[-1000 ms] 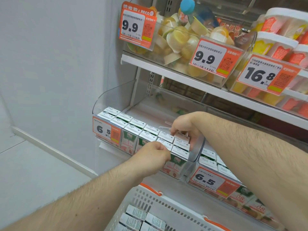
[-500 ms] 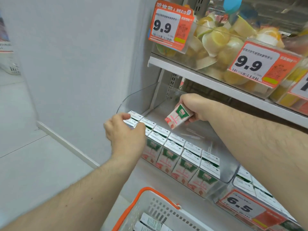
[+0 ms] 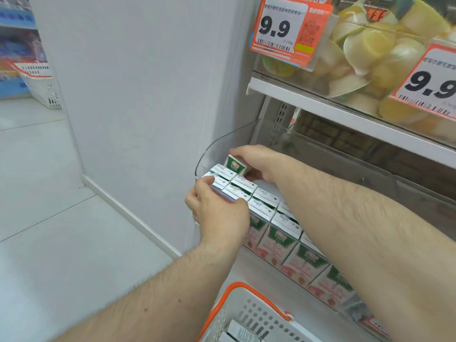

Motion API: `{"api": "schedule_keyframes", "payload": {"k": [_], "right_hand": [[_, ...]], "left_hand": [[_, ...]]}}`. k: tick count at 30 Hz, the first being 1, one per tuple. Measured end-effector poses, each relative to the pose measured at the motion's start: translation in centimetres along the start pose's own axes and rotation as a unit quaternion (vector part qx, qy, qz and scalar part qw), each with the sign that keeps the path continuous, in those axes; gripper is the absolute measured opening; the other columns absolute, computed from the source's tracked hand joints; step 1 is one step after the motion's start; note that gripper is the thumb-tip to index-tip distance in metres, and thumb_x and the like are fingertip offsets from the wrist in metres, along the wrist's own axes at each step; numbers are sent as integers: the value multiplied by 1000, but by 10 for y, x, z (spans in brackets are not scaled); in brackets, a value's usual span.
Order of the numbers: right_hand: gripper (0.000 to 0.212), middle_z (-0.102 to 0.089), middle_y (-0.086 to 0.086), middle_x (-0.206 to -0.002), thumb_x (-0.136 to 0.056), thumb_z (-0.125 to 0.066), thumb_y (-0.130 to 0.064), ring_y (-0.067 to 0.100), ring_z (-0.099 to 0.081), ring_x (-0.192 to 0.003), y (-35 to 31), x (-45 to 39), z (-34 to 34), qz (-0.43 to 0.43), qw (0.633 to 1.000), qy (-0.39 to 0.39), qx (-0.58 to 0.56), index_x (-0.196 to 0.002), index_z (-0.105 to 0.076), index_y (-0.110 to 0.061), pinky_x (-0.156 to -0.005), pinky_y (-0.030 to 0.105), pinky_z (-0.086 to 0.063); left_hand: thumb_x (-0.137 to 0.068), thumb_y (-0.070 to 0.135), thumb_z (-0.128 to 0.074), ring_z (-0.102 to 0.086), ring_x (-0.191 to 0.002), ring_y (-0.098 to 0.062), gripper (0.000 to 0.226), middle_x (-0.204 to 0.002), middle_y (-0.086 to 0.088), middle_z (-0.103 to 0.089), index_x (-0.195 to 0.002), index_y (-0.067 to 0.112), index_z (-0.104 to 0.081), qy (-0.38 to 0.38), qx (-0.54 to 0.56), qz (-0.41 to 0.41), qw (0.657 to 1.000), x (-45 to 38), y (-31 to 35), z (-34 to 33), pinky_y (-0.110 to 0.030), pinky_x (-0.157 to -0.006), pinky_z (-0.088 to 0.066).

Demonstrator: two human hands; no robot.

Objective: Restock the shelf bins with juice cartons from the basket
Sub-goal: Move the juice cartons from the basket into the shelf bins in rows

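Observation:
A clear plastic shelf bin (image 3: 223, 141) holds rows of small green, white and pink juice cartons (image 3: 276, 239). My right hand (image 3: 256, 160) grips one tilted juice carton (image 3: 234, 165) at the bin's back left corner, just above the standing cartons. My left hand (image 3: 218, 213) rests on the bin's front left edge, fingers curled over the front cartons' tops. The white basket with an orange rim (image 3: 249, 314) sits at the bottom of the view with cartons inside.
A white side wall (image 3: 148, 95) stands left of the shelf. The shelf above (image 3: 345, 112) carries a bin of yellow jelly cups and orange 9.9 price tags (image 3: 288, 28). Another white basket (image 3: 42, 87) stands on the floor far left.
My right hand has carried the carton left and down to the bin's back left corner. My left hand has stayed on the front left cartons. The view has shifted left.

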State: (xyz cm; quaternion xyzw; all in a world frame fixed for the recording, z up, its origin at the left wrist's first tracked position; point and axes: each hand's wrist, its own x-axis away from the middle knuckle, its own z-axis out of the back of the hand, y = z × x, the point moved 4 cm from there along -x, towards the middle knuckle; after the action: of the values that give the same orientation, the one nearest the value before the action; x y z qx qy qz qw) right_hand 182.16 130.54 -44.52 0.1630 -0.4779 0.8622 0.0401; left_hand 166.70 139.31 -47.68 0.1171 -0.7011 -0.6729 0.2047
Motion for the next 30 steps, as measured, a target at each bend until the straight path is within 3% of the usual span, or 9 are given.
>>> {"api": "schedule_keyframes", "payload": {"k": [6, 10, 14, 17, 19, 22, 24, 26, 30], "right_hand": [[17, -62, 7, -72, -94, -52, -16, 19, -59, -59, 20, 3, 6, -57, 987, -113, -100, -102, -62, -5, -63, 31, -53], [21, -63, 12, -91, -97, -49, -15, 26, -63, -79, 21, 8, 0, -98, 983, -127, -93, -111, -59, -4, -70, 34, -56], [33, -71, 9, -102, -103, -45, -23, 26, -69, -87, 15, 20, -1, -107, 989, -102, -17, -122, -62, -2, -83, 39, -57], [46, -68, 7, -112, -102, -45, -44, 29, -66, -102, 10, 29, 3, -77, 979, -38, 186, -121, -60, -6, -96, 45, -51], [47, -63, 8, -102, -99, -44, -49, 28, -62, -91, 6, 36, 8, -31, 960, 26, 277, -112, -60, -6, -83, 37, -53], [34, -65, 7, -87, -99, -47, -35, 27, -60, -82, 5, 59, 20, 42, 942, 112, 314, -101, -64, -5, -64, 29, -46], [22, -67, 8, -103, -93, -49, -21, 29, -62, -92, 8, 91, 24, 83, 915, 150, 365, -105, -65, -13, -70, 30, -46], [25, -65, 8, -109, -86, -50, -13, 32, -60, -100, 10, 129, 22, 139, 854, 192, 463, -106, -64, -16, -73, 31, -40], [16, -62, 12, -72, -70, -50, -15, 36, -60, -68, 25, 207, 1, 394, 719, 307, 484, -71, -65, -9, -59, 33, -30]], "left_hand": [[-80, 15, -62, -47, -115, -21, 50, -124, 15, -22, -111, 40, -32, 7, 5, -11, 1000, -2, -3, 0, -43, -94, -50], [-82, 14, -63, -47, -115, -23, 45, -125, 13, -22, -108, 36, -34, 5, 0, -19, 1000, -2, -4, -2, -44, -92, -51], [-81, 12, -63, -48, -114, -22, 40, -122, 12, -22, -104, 32, -36, 12, -6, -16, 1000, -2, -3, -2, -43, -93, -50], [-80, 16, -64, -48, -111, -23, 37, -120, 9, -22, -102, 29, -36, 12, -11, 0, 1000, 1, 0, 2, -35, -81, -51], [-77, 22, -64, -45, -111, -23, 36, -120, 6, -23, -100, 26, -37, 16, -31, 14, 999, 5, 2, 6, -32, -78, -47], [-76, 21, -62, -41, -102, -21, 27, -111, 2, -31, -95, 20, -43, -30, -112, -19, 993, 16, 5, 9, -35, -81, -48], [-76, 14, -61, -44, -80, -17, 22, -96, 1, -40, -83, 20, -41, -136, -161, -53, 976, 29, 1, 5, -30, -63, -43], [-77, 11, -62, -43, -69, -15, 25, -83, 2, -46, -80, 21, -39, -257, -212, -60, 941, 45, -9, -1, -29, -58, -39], [-77, 15, -64, -55, -80, -19, 20, -90, 1, -57, -89, 20, -49, -410, -377, -98, 825, 80, -33, -10, -32, -75, -49]]}}
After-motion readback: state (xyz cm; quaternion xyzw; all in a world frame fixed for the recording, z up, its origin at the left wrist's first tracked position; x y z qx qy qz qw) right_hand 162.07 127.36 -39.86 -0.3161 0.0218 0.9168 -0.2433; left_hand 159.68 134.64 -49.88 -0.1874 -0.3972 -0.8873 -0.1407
